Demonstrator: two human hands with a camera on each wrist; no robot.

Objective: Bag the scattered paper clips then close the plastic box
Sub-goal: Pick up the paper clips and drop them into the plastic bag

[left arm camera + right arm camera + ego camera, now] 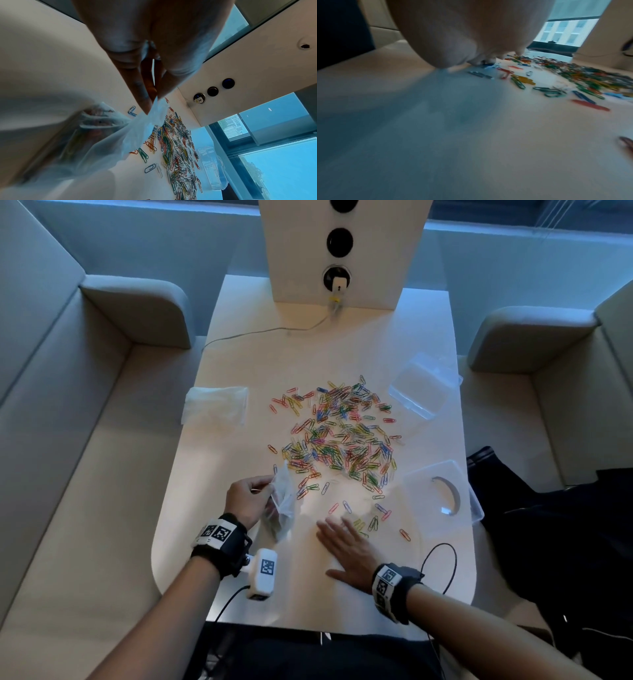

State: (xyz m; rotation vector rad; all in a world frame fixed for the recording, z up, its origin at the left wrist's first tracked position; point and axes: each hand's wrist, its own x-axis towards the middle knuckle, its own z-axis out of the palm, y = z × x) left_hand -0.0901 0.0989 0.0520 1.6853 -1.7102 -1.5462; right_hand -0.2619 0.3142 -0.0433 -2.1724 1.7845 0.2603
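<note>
Left hand (247, 498) pinches blurred bag (283, 508); right hand (346, 553) hides clips (337, 436).

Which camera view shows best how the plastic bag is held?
The left wrist view: the left hand pinches the plastic bag at its top edge. The head view shows the bag small beside that hand. The right wrist view does not show it.

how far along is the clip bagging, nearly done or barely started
Barely started. Done: a few clips seem to be inside the clear bag pinched by the left hand. In hand: the right hand lies flat by the nearest strays. Left: the big paper clip pile, then closing the plastic box, open now.
</note>
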